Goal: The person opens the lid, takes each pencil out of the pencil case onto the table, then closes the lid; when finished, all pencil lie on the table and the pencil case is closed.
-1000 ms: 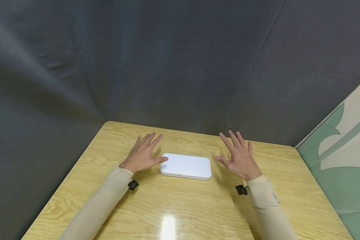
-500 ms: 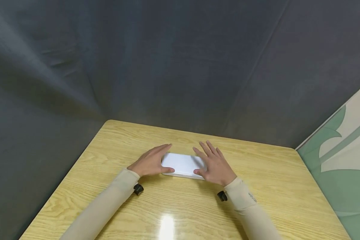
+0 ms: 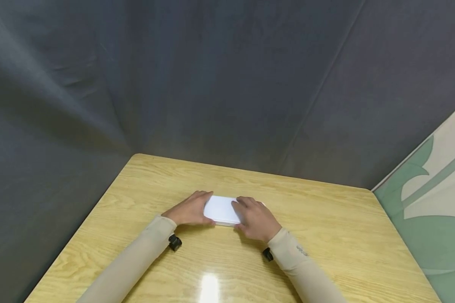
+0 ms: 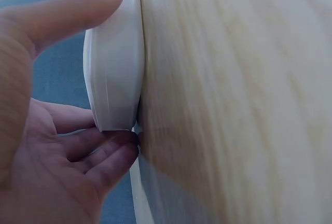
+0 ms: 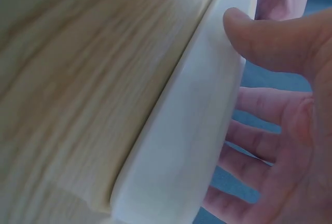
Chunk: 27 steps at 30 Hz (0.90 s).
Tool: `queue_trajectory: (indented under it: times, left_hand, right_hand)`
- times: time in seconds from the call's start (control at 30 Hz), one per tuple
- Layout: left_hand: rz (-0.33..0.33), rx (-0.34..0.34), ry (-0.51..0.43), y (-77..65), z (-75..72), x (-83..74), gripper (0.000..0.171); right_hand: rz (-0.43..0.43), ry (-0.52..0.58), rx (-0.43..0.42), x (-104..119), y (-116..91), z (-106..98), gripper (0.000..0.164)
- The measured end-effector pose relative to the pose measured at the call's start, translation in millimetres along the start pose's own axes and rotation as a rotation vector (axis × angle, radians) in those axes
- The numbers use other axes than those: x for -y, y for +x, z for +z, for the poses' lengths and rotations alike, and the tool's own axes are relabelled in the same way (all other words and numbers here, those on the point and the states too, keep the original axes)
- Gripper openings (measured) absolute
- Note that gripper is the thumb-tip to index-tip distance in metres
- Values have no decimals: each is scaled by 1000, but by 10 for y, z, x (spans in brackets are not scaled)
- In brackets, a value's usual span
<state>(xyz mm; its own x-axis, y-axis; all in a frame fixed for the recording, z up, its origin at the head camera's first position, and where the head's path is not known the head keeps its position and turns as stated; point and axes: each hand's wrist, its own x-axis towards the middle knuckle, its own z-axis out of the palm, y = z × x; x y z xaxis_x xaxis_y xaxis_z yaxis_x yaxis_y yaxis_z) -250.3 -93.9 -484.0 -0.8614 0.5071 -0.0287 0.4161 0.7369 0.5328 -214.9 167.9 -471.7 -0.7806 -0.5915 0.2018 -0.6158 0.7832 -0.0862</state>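
Observation:
A flat white rectangular case point(image 3: 220, 209) with rounded edges lies on the wooden table, its long side toward me. My left hand point(image 3: 189, 209) holds its left end, with the thumb along the front side and the fingers round the end. Over the right part of the case, my right hand point(image 3: 258, 221) has its thumb at the front side and its fingers curled across the top, covering much of that end. In the left wrist view the case point(image 4: 115, 73) shows a thin seam along its side. The right wrist view shows the front side of the case point(image 5: 176, 120) low against the tabletop.
The wooden table point(image 3: 167, 269) has a rounded far left corner and meets a dark curtain point(image 3: 212, 84) at the back and left. A green and cream patterned cloth point(image 3: 436, 219) hangs at the right. A small black wrist camera point(image 3: 175, 243) sits under the left cuff.
Both hands have come in and down to the case from either side, the right hand moving farther left. Their spread fingers have closed round it, and the case has stayed about where it was.

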Motion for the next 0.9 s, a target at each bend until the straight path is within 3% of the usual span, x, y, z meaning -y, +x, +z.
queue_trajectory:
  times: [0.17,0.57,0.9]
  left_hand:
    - [-24,8,-4,-14,8,3,107]
    - [8,16,-50,-29,114,87,98]
    - [57,-6,-74,47,37,89,87]
  right_hand:
    - [3,-59,-5,62,14,30,73]
    - [22,-258,68,222,57,128,79]
    - [55,-366,37,367,163,100,82]
